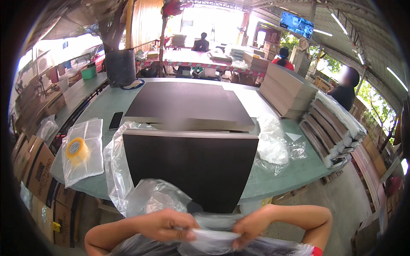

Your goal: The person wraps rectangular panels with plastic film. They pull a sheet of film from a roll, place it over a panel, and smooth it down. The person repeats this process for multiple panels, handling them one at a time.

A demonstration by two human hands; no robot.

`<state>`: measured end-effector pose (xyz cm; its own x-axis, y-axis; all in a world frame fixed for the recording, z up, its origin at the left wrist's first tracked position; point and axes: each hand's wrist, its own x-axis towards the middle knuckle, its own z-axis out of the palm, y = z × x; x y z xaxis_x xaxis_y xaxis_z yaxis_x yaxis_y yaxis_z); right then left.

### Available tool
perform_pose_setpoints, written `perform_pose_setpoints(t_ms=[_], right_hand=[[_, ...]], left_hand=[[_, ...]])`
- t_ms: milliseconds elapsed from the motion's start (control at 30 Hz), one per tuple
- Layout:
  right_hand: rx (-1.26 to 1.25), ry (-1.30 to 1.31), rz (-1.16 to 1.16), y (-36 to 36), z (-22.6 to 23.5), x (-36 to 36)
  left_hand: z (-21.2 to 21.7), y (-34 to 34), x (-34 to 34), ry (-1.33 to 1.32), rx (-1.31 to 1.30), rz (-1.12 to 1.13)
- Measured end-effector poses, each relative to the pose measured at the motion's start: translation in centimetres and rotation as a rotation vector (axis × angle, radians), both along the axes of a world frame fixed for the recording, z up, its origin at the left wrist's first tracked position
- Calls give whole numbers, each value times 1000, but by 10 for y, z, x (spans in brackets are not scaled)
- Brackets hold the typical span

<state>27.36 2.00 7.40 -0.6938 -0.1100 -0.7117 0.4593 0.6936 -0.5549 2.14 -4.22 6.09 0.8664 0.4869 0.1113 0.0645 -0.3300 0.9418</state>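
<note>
hands, left (164, 225) and right (252, 226), pinch crinkly clear plastic bag (211, 239) before flat dark panel (190, 168).

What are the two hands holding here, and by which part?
Both hands, left hand and right hand, pinch the clear plastic bag at its bunched edge between them.

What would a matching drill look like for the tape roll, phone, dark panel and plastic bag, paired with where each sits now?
Things:
1. tape roll
2. phone
3. dark panel
4. plastic bag

Places:
A. pinched between left hand and right hand
B. on the table, beside the far panel stack's left edge
C. on flat clear bags at the table's left
D. nearest the person, overhanging the table edge

Pairs: 1-C, 2-B, 3-D, 4-A
</note>
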Motion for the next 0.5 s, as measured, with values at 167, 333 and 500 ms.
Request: perform_pose_setpoints(t_ms=[167,333,500], right_hand=[[1006,-362,-56,39,-11,13],[1314,418,-159,-3,25,12],[1580,50,-353,99,-10,77]], left_hand=[[-17,-20,4,732,-26,-198],[-75,20,-75,1129,869,565],[5,-14,10,660,1568,354]])
